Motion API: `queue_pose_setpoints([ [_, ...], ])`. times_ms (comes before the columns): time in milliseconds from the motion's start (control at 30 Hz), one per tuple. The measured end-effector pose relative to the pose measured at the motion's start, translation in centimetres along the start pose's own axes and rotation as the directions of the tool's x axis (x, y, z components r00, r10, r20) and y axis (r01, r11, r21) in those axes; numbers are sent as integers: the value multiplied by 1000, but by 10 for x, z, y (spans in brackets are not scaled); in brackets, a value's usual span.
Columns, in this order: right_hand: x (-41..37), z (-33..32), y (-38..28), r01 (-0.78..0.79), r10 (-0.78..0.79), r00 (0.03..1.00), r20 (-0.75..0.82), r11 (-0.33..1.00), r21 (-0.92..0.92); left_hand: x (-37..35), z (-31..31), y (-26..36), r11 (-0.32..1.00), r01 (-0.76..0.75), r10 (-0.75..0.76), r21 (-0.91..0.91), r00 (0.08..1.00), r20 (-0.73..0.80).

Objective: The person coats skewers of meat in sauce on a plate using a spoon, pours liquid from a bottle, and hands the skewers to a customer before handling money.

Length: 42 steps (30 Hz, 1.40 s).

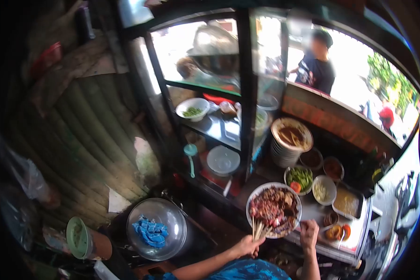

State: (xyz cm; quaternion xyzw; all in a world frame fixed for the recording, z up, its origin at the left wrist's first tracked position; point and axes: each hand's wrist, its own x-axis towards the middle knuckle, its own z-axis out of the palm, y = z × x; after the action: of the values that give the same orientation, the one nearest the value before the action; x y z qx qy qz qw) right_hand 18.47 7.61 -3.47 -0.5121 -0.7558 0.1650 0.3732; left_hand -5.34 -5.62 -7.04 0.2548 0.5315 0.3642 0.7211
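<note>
A white bowl point(249, 205) of dark and reddish meat stands on the counter in front of me. Light wooden skewers point(262, 232) stick out over its near rim, and my left hand point(249, 247) is closed around their bare ends. The meat ends lie in the bowl. To the right of the bowl, apart from it, my right hand point(309, 234) is raised with its fingers pinched together. Whatever those fingers hold, if anything, is too small to make out.
Behind the bowl stand a stack of bowls point(284, 156), a bowl of cut greens point(299, 179), a white bowl of pale pieces point(324, 190) and a metal tray point(348, 200). A lidded pot point(175, 238) with a blue cloth point(150, 232) sits left. A person point(316, 65) stands beyond the window opening.
</note>
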Motion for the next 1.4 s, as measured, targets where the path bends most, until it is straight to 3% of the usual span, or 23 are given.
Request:
queue_pose_setpoints([
  [67,-4,7,6,42,-44,998,-43,998,-39,-2,-5,2,993,-9,8,121,1000,6],
  [133,-4,4,-1,-59,59,998,-16,998,-17,-10,-21,6,956,-96,111,277,993,-39],
  [200,-4,4,-3,-57,58,996,-62,998,3,-19,-40,13,964,-171,220,203,943,-249],
  [233,-2,-2,-6,-54,54,999,1,998,-21,-25,-65,24,917,-240,337,318,893,-299],
  [267,0,-7,-6,-52,55,996,64,997,-51,-31,-86,36,890,-303,433,340,794,-426],
  [300,1,-5,-1,-75,77,995,70,997,-30,-28,-115,43,811,-467,585,354,641,-497],
  [333,5,-1,2,-65,67,995,69,997,-40,-22,-141,51,749,-569,634,340,465,-618],
  [367,7,0,0,-63,63,998,18,997,-38,-24,-173,66,727,-452,676,517,340,-654],
  [400,6,-2,-3,-67,66,997,-31,997,-41,-17,-199,85,540,-718,729,439,139,-670],
  [467,12,-3,-10,9,-11,999,-46,999,-40,-12,-246,117,479,-767,714,428,56,-698],
  [500,13,-6,-17,-8,5,999,-35,996,-92,-4,-268,130,433,-749,732,501,-31,-680],
  [600,14,-9,-40,-46,44,999,-22,993,-107,16,-312,156,523,-547,766,653,-33,-642],
  [667,8,-9,-41,-94,92,995,-32,992,-89,33,-334,159,550,-469,795,691,39,-606],
  [733,-1,-12,-45,-134,131,991,-35,983,-129,48,-357,158,514,-527,850,677,208,-484],
  [800,-6,-13,-52,-68,61,997,-53,987,-142,59,-372,152,529,-489,847,694,353,-398],
  [867,-10,-20,-66,-105,99,994,-42,979,-174,53,-367,160,646,-535,760,545,519,-391],
  [900,-10,-24,-76,-144,139,989,-41,976,-165,66,-378,155,618,-581,785,530,490,-378],
  [933,-14,-25,-73,-140,131,990,-60,975,-171,69,-384,156,685,-538,727,492,552,-409],
  [1000,-18,-29,-74,-185,176,981,-82,974,-131,75,-384,155,549,-610,835,572,432,-341],
  [1067,-21,-33,-78,-221,208,972,-109,967,-129,62,-372,159,490,-614,871,619,375,-317],
  [1200,-19,-35,-69,-218,205,972,-116,969,-113,-1,-313,182,397,-613,915,683,325,-240],
  [1267,-13,-37,-62,-205,194,976,-101,973,-108,-35,-273,190,354,-539,914,765,372,-161],
  [1400,2,-37,-49,-175,171,984,-48,981,-86,-82,-172,218,23,-388,875,921,453,169],
])
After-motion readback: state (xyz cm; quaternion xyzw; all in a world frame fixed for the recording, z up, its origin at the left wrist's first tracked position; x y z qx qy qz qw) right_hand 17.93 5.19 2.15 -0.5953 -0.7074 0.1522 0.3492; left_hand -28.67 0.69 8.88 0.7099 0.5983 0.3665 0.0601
